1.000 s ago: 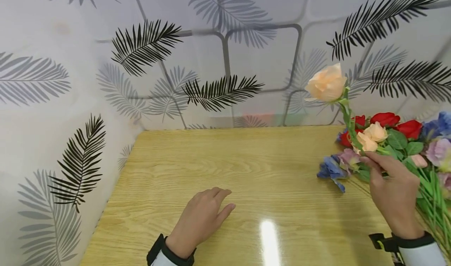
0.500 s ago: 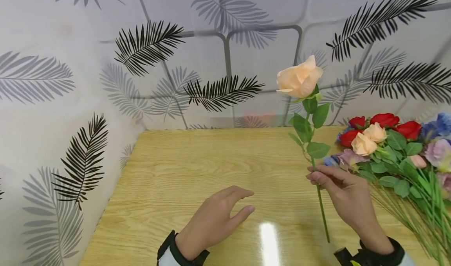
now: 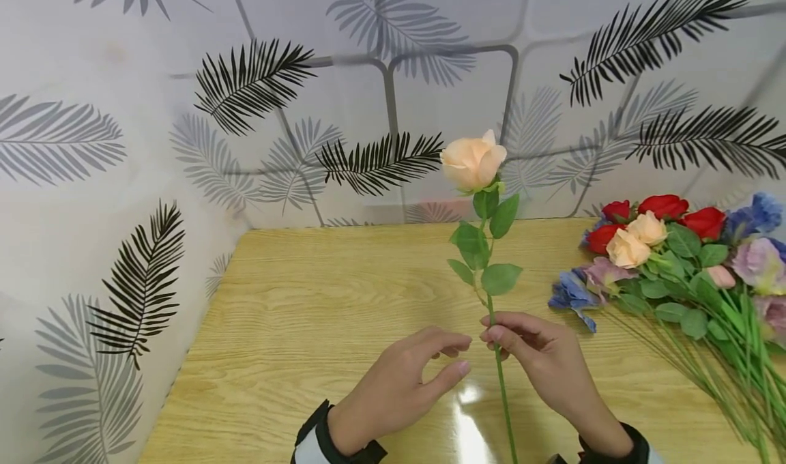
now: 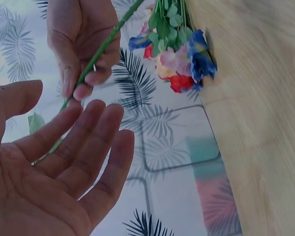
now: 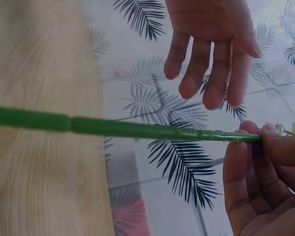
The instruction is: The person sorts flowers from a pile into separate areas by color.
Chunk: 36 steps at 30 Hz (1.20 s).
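A peach rose (image 3: 473, 164) with green leaves stands nearly upright over the table in the head view. My right hand (image 3: 543, 355) pinches its long green stem (image 3: 502, 389) between thumb and fingers, below the leaves. In the right wrist view the stem (image 5: 128, 129) runs across the picture to my right fingertips. My left hand (image 3: 405, 382) is just left of the stem, thumb and fingers apart, holding nothing. From the left wrist camera, the left palm (image 4: 44, 191) shows with its fingers spread, the fingertips close to the stem (image 4: 101, 51) and the right hand (image 4: 83, 44).
A pile of flowers lies on the wooden table (image 3: 344, 280) at the right: red roses (image 3: 666, 207), peach roses (image 3: 629, 247), blue flowers (image 3: 574, 293) and mauve ones (image 3: 758, 263), stems toward the front. Behind the table rises a leaf-patterned wall covering (image 3: 454, 102).
My right hand has brought the peach rose left, from over the pile to the middle of the table, and turned it more upright. The left hand has moved right, toward the stem.
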Each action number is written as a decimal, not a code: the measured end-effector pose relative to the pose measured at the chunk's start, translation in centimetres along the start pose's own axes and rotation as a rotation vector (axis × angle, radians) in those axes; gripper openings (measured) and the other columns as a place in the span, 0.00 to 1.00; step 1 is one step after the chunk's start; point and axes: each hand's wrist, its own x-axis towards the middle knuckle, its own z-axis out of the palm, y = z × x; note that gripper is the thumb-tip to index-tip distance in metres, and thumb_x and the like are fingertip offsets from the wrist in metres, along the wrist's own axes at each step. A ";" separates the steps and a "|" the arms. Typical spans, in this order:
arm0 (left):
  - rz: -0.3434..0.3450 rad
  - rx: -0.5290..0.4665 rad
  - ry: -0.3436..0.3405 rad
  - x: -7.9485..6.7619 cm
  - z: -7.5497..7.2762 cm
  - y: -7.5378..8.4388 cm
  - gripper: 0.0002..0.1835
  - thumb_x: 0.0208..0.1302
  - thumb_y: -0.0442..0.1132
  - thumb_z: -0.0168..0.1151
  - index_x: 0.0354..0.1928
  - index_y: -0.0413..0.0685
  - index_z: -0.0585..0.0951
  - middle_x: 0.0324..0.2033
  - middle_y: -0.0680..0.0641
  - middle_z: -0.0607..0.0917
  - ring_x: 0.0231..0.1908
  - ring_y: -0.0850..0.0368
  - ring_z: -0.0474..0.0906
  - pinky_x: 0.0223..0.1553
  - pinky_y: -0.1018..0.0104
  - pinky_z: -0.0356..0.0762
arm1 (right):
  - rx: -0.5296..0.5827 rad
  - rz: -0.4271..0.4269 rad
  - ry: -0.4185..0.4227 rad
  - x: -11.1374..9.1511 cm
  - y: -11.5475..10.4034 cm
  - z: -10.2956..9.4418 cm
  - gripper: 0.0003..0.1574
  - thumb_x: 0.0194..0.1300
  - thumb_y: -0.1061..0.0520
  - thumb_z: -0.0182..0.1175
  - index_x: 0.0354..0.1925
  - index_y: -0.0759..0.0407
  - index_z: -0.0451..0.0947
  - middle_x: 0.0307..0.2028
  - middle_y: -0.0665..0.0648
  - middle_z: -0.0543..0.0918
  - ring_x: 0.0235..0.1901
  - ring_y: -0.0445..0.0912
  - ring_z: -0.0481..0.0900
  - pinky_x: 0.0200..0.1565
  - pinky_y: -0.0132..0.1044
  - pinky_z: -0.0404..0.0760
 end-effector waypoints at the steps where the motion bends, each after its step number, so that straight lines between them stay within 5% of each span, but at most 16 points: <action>1: -0.008 -0.012 0.003 0.1 0.1 0.1 0.18 0.76 0.50 0.48 0.60 0.52 0.76 0.52 0.55 0.80 0.50 0.66 0.78 0.49 0.71 0.77 | 0.005 0.003 -0.009 -0.1 0.0 0.3 0.10 0.67 0.67 0.59 0.45 0.64 0.83 0.36 0.55 0.87 0.30 0.45 0.84 0.32 0.37 0.83; 5: -0.101 -0.094 0.060 0.3 0.4 0.1 0.19 0.76 0.52 0.47 0.57 0.52 0.78 0.52 0.55 0.80 0.48 0.66 0.78 0.47 0.69 0.78 | 0.013 -0.001 -0.030 -0.2 -0.1 1.4 0.09 0.66 0.66 0.61 0.44 0.62 0.84 0.36 0.55 0.87 0.27 0.45 0.83 0.32 0.38 0.84; 10: -0.206 -0.212 0.220 0.4 0.6 0.0 0.15 0.73 0.52 0.54 0.50 0.52 0.82 0.45 0.58 0.82 0.44 0.63 0.80 0.44 0.67 0.80 | 0.045 -0.035 -0.058 -0.4 -0.2 2.1 0.10 0.64 0.67 0.62 0.44 0.60 0.85 0.36 0.55 0.86 0.28 0.46 0.84 0.32 0.39 0.84; 22: -0.077 -0.280 0.291 0.4 0.7 0.0 0.07 0.70 0.43 0.59 0.44 0.53 0.85 0.43 0.58 0.83 0.43 0.61 0.81 0.42 0.65 0.81 | 0.133 -0.028 -0.135 -0.7 -0.4 3.4 0.09 0.63 0.67 0.63 0.43 0.63 0.85 0.36 0.54 0.85 0.28 0.47 0.84 0.32 0.40 0.84; 27: -0.054 -0.269 0.312 0.3 0.2 0.1 0.06 0.70 0.41 0.60 0.42 0.51 0.85 0.40 0.55 0.84 0.41 0.61 0.81 0.42 0.64 0.81 | 0.104 0.065 -0.146 -0.9 -0.6 3.6 0.07 0.65 0.60 0.64 0.41 0.58 0.85 0.36 0.54 0.86 0.30 0.47 0.85 0.33 0.41 0.84; 32: -0.094 -0.287 0.332 -0.3 -1.0 -0.3 0.07 0.71 0.42 0.58 0.44 0.50 0.83 0.39 0.55 0.85 0.39 0.61 0.83 0.43 0.64 0.82 | 0.009 0.142 -0.142 -1.1 -0.4 2.9 0.07 0.66 0.54 0.63 0.42 0.51 0.84 0.37 0.51 0.87 0.33 0.45 0.85 0.36 0.39 0.84; 36: -0.196 -0.317 0.353 -1.6 -2.9 -1.2 0.09 0.73 0.42 0.54 0.46 0.48 0.80 0.39 0.53 0.85 0.38 0.58 0.84 0.41 0.64 0.83 | -0.036 0.200 -0.119 -1.3 0.1 1.6 0.09 0.67 0.50 0.62 0.44 0.48 0.84 0.36 0.49 0.87 0.36 0.45 0.86 0.39 0.38 0.84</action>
